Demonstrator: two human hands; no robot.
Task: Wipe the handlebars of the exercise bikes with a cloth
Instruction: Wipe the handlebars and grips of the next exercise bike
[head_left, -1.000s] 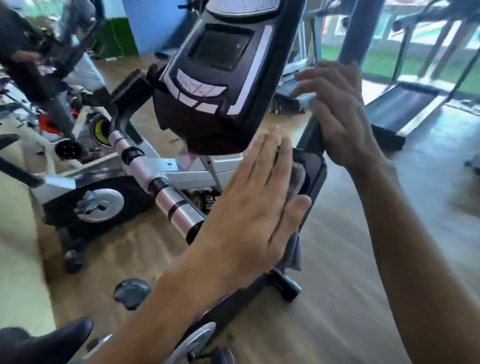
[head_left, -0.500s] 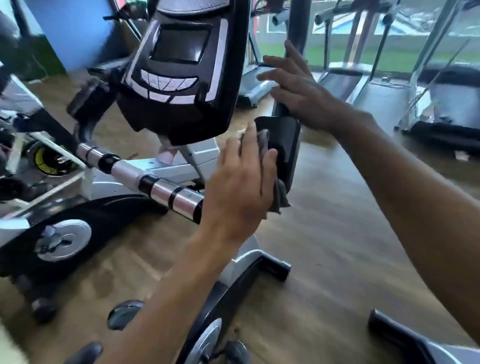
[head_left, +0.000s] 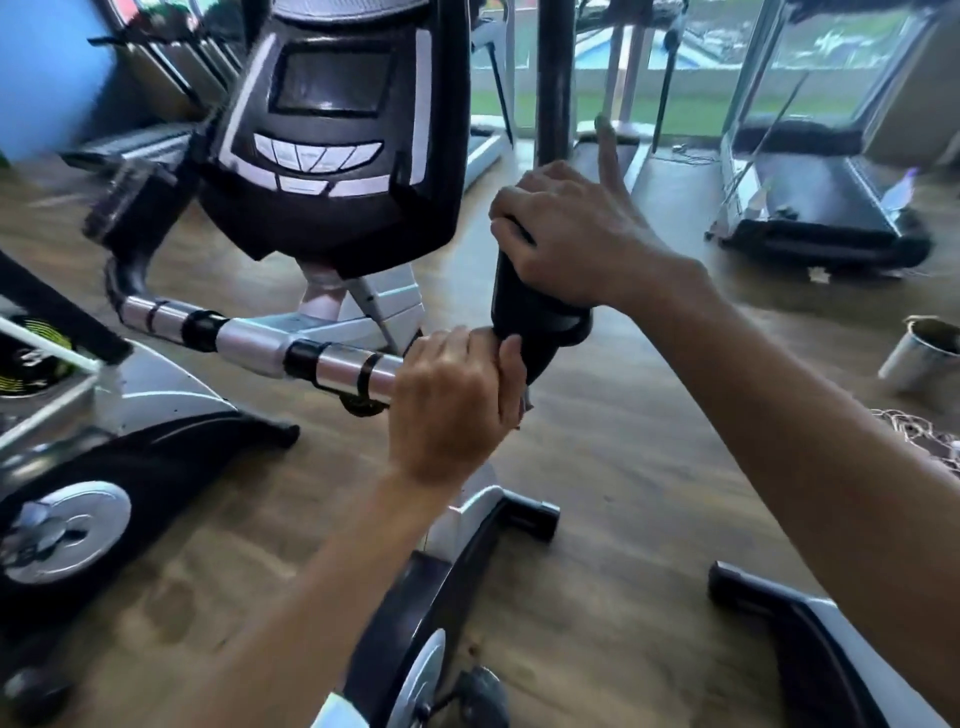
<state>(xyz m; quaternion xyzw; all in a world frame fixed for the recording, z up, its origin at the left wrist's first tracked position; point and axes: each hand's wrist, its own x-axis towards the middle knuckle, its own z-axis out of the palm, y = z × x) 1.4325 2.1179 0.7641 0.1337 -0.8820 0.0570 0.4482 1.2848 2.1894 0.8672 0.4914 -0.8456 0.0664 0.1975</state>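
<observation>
Chrome-banded handlebar gripped by left hand; right hand grips black sleeve.

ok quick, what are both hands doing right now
Left hand: gripping the handlebar, a bit of cloth showing beneath.
Right hand: gripping the black upright grip.

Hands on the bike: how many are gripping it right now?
2. The left hand grips the handlebar end; the right hand grips the black upright grip. The cloth is mostly hidden.
</observation>
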